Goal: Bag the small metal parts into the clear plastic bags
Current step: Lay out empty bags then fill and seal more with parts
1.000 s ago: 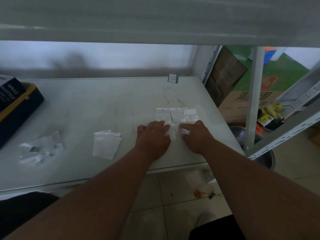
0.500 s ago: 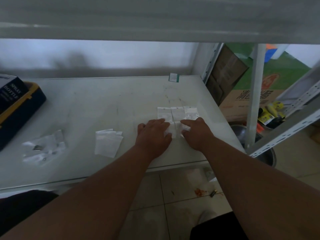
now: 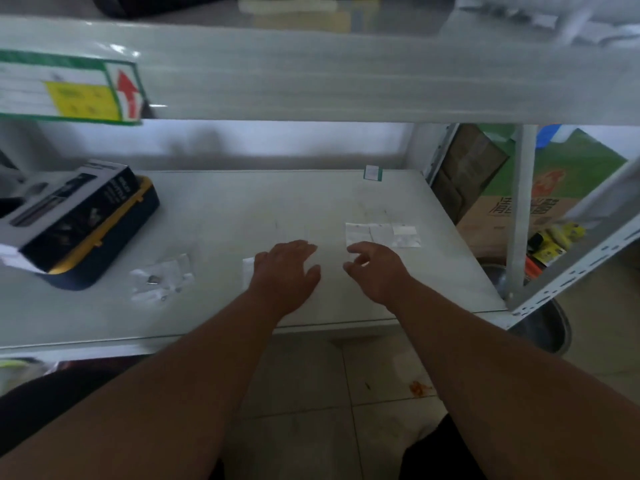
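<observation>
your left hand (image 3: pixel 285 271) lay flat with its fingers straight and together, gripping nothing, palm down over a stack of empty bags (image 3: pixel 248 271) whose white edge showed just to its left; that looked to me like a reach for the next bag, though i could not tell whether the palm touched the stack. your right hand (image 3: pixel 375 268) hovered just above the shelf (image 3: pixel 242 209) with loosely curled fingers, and a small pale scrap showed at the fingertips (image 3: pixel 356 259), but it was too blurred to say whether you pinched a bag or held nothing. just beyond that hand, a row of filled bags (image 3: pixel 382 235) lay flat and side by side toward the right edge of the shelf, probably laid out that way so finished work stayed apart from the supply. well to the left, the small metal parts (image 3: pixel 152 279) sat scattered on crumpled clear plastic (image 3: pixel 161 277), near your left arm's side, so i judged that hand would fetch parts while the right tended the bag. further left, a dark box (image 3: pixel 69 209) rested on a yellow-rimmed case (image 3: pixel 114 237) at the shelf's end, out of the working area. a small green-edged label (image 3: pixel 372 173) lay at the back edge, apart from everything.
</observation>
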